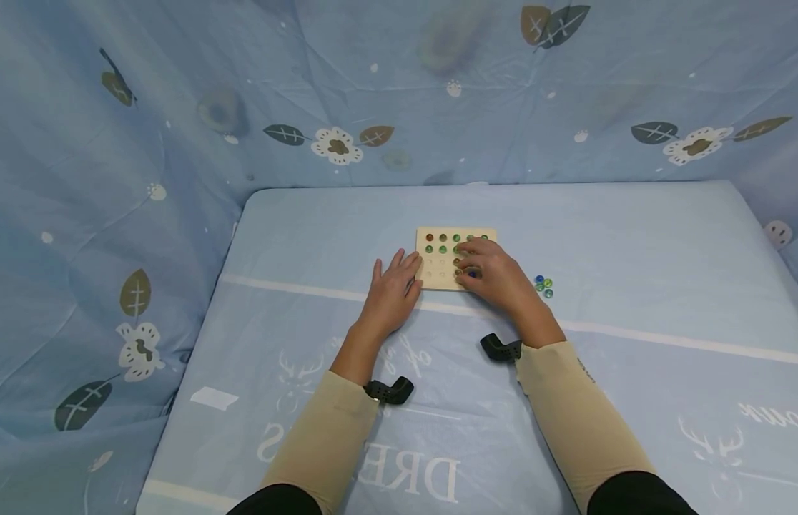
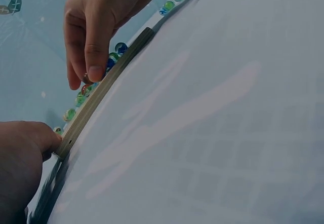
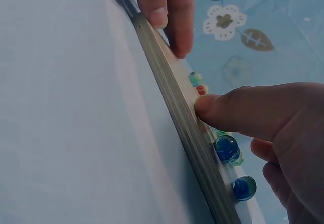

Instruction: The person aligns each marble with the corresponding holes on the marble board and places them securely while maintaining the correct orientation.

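Note:
A pale wooden board [image 1: 435,282] with rows of shallow hollows lies on the table, its far rows filled with green and reddish-brown glass marbles [image 1: 442,249]. My left hand [image 1: 394,290] rests at the board's left edge, fingers spread and thumb touching the near-left corner. Over the board's right half is my right hand [image 1: 492,275], thumb and finger pinching a brownish marble [image 2: 86,78] close above the near row. Blue marbles [image 3: 227,148] sit along the near right side. The right hand covers part of the rows in the head view.
Several loose marbles [image 1: 544,286], blue and green, lie on the table [image 1: 631,250] to the right of the board. A patterned blue cloth [image 1: 399,86] hangs behind the table's far edge. Black wrist cameras [image 1: 391,391] are strapped to both forearms.

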Tool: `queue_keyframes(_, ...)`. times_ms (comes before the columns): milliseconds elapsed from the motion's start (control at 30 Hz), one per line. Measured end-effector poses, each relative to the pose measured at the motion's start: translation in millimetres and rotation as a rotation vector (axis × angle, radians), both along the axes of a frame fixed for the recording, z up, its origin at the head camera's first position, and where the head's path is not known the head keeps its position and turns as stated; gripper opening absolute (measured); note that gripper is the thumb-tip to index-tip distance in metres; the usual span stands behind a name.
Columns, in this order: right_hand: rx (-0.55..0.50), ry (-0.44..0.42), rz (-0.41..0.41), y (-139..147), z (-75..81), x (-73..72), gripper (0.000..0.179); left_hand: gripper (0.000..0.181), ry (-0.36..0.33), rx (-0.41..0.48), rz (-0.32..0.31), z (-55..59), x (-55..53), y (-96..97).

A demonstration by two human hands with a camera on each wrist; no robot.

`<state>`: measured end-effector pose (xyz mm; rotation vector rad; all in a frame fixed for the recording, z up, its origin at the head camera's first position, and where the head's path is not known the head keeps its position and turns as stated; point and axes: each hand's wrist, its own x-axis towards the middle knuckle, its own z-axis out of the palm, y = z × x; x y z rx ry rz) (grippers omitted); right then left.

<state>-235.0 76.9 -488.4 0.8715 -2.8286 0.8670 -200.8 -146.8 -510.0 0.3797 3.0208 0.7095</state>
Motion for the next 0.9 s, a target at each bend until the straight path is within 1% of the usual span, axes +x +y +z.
queue_keyframes(200, -0.013, 0.018, 0.004, 0.2, -1.0, 1.5, 0.022, 0.05, -0.02, -0.039, -0.004, 1.4, 0.3, 0.8)
queue_keyframes(367, -0.003, 0.004, -0.004, 0.3, -1.4, 2.3, 0.021, 0.05, -0.028, -0.05, -0.005, 1.3, 0.1, 1.3)
queue_keyframes(667, 0.009, -0.002, -0.003, 0.0, -0.8, 2.5, 0.021, 0.049, -0.017, -0.06, 0.002, 0.9, 0.4, 1.6)
queue_keyframes(800, 0.014, -0.002, -0.001, 0.7, 0.1, 2.2, 0.02, 0.049, -0.017, -0.078, -0.005, 1.8, 0.6, 1.3)
queue_keyframes(900, 0.011, 0.001, -0.002, 1.5, 2.5, 1.5, 0.02, 0.048, 0.0, -0.08, -0.011, 2.0, -0.2, 0.9)
